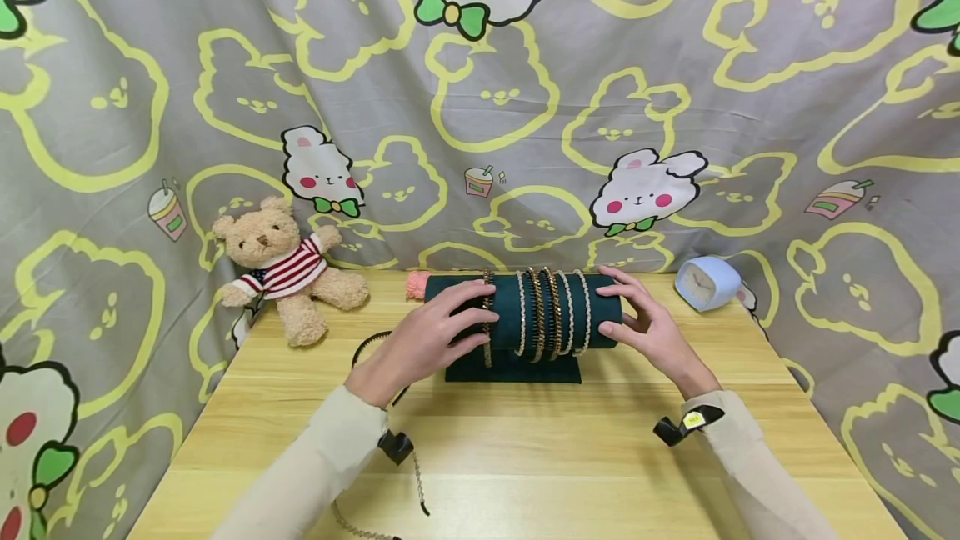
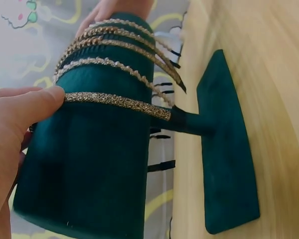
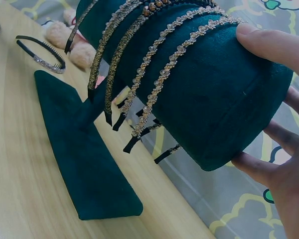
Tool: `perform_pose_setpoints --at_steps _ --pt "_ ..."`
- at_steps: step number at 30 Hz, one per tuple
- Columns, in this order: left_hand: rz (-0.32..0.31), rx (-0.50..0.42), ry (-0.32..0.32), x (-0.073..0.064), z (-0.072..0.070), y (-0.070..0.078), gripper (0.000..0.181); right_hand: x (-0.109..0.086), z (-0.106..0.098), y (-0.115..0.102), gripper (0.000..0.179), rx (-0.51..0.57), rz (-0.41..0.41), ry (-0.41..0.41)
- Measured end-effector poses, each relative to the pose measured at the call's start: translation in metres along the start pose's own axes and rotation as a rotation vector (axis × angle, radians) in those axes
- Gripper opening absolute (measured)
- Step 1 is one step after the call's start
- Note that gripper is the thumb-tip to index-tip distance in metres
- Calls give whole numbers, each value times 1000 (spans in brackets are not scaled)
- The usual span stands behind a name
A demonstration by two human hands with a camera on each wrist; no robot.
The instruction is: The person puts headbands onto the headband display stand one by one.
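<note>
A dark green headband stand (image 1: 506,312), a padded roll on a flat base (image 2: 226,149), stands on the table. Several beaded and gold headbands (image 1: 546,313) arch over its middle and right part. My left hand (image 1: 427,336) is at the roll's left part, gripping a glittery gold headband (image 2: 114,102) that lies across it; the thumb presses on the band and the other fingers are partly hidden behind the roll. At the right end, my right hand (image 1: 651,327) holds the roll, thumb on its surface and fingers around the end. A beaded headband (image 3: 159,79) sits nearest that thumb.
More headbands (image 1: 420,482) lie on the table at the front left, partly under the left forearm. A teddy bear (image 1: 288,273) sits at the back left. A light blue clock (image 1: 705,282) stands at the back right. Behind the table hangs a patterned curtain (image 1: 495,107).
</note>
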State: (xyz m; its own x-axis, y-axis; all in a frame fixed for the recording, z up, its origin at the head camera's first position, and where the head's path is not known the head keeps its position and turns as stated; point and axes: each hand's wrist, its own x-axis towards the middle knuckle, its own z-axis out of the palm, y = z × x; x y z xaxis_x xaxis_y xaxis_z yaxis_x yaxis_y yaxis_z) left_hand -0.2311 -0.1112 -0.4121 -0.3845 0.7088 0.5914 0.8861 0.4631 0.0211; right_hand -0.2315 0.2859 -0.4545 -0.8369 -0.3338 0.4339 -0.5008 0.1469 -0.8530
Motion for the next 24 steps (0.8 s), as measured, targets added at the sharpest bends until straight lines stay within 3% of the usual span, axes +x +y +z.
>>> perform_pose_setpoints --at_steps 14,24 --pt "23 1 1 13 10 4 32 0 -1 2 51 15 -11 -4" --pt "30 -19 -2 13 12 3 33 0 -1 3 51 11 -1 1"
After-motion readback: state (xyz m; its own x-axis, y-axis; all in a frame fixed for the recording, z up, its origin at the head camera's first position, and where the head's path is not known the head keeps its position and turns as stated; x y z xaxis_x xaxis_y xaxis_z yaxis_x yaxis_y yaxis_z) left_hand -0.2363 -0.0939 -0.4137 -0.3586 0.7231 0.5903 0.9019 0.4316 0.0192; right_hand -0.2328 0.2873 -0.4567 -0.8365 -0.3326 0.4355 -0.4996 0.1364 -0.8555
